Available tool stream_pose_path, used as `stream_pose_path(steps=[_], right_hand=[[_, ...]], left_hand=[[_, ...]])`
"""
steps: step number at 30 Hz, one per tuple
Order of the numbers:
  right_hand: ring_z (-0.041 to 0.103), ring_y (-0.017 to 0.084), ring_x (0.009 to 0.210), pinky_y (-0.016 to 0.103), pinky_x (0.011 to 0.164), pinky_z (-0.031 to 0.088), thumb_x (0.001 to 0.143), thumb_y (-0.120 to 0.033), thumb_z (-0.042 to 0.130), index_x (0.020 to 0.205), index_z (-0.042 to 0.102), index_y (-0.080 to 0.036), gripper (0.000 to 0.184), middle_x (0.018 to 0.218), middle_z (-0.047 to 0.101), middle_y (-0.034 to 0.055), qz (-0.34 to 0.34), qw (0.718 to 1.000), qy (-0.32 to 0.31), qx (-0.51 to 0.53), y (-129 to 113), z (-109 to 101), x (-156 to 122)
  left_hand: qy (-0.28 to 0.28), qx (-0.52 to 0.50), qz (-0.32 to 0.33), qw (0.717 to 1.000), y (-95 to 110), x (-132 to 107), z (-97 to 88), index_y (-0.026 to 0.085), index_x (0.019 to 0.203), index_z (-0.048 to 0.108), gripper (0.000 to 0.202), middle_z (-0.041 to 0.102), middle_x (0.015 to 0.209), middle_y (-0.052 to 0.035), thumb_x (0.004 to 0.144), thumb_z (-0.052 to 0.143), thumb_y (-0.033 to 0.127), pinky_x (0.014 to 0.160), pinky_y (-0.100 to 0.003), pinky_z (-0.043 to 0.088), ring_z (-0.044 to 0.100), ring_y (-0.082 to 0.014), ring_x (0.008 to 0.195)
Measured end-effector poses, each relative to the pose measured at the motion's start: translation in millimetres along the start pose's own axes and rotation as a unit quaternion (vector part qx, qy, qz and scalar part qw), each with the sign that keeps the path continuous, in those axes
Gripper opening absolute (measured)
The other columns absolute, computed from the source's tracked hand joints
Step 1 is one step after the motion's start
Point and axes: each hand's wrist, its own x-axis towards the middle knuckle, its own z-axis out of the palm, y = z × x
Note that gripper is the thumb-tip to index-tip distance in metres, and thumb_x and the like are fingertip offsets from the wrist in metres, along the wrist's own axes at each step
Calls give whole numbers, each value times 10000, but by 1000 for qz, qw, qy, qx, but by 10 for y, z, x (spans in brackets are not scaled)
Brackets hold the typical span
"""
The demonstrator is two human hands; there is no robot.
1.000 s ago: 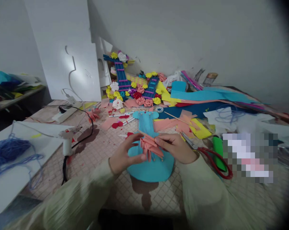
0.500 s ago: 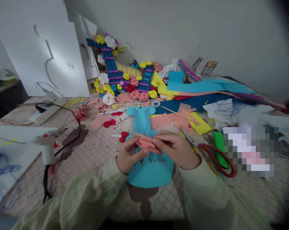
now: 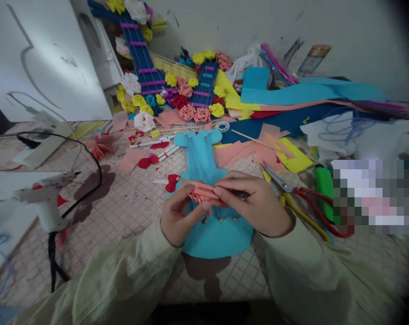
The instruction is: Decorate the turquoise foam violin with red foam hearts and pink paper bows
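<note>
My left hand (image 3: 177, 212) and my right hand (image 3: 255, 203) both pinch a folded pink paper piece (image 3: 202, 195) wound on a thin wooden stick, just above a light blue guitar-shaped foam cutout (image 3: 207, 230) lying on the checked table. The fingers of both hands are closed round the pink paper. Threads run along the neck of the cutout (image 3: 199, 155).
A white glue gun (image 3: 44, 198) with a black cord stands at the left. Red-handled scissors (image 3: 306, 198) and a green object (image 3: 324, 183) lie to the right. Paper flowers, blue model guitars (image 3: 141, 58), coloured foam sheets (image 3: 292, 92) and a white board (image 3: 38, 58) crowd the back.
The view has tilted down and drawn closer. My hands have pressed the spread pink paper folds together into a tighter roll.
</note>
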Motion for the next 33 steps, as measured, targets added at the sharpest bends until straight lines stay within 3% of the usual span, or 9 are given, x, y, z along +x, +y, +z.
stream_pose_path(steps=[18,33], right_hand=[[565,123,627,240,514,432,715,-170,574,738,657,-148,89,722,628,28,91,994,-5,55,-33,-9,-4],[550,129,661,250,552,438,734,-174,557,732,603,-146,54,731,603,29,98,993,-30,52,-50,1,-19]], left_hand=[[-23,54,53,997,-15,13,-10,202,895,633,171,585,928,-57,731,603,165,836,-351,418,528,-186,912],[-23,27,38,999,-5,14,1,204,924,633,184,596,927,-52,750,585,172,850,-323,439,539,-171,918]])
